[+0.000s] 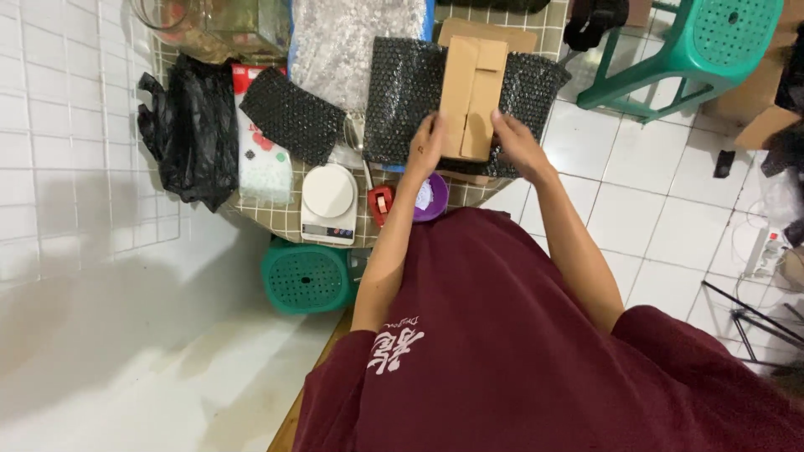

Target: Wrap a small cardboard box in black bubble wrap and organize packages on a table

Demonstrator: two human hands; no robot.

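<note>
I have both hands on a small brown cardboard box (473, 96), which lies on a sheet of black bubble wrap (402, 100) spread over the checked worktop (289, 219). My left hand (427, 144) curls against the box's near left corner, my right hand (517, 141) closes on its right edge. By my judgement the box is placed but the wrap not yet folded over it. A second black piece (289, 115), a white scale (328, 201) and a red tape dispenser (381, 202) lie alongside.

White scale (328, 201), green stool (708, 50)

Maroon short-sleeved shirt (519, 335) (pale print), bare forearms.
</note>
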